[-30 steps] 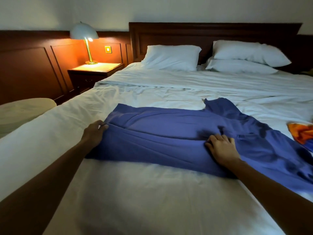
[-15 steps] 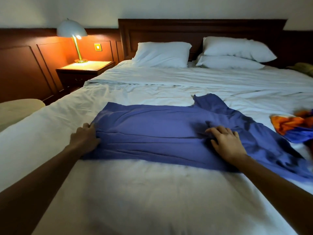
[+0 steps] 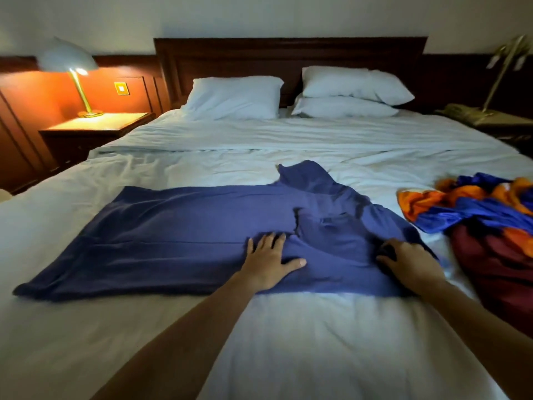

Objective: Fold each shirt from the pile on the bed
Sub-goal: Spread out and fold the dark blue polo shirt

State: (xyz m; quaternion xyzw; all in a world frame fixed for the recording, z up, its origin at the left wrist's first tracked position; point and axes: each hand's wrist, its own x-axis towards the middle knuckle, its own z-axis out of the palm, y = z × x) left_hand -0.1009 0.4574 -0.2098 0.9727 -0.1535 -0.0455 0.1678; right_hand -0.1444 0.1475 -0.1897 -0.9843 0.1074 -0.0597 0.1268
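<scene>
Head — left hand [image 3: 268, 262] moved to shirt [image 3: 178, 235] centre, right hand [image 3: 409, 264] rightward

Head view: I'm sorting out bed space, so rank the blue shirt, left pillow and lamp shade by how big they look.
1. Blue shirt, by far the largest.
2. Left pillow.
3. Lamp shade.
The shirt lies nearest the camera, so its lead is exaggerated.
</scene>
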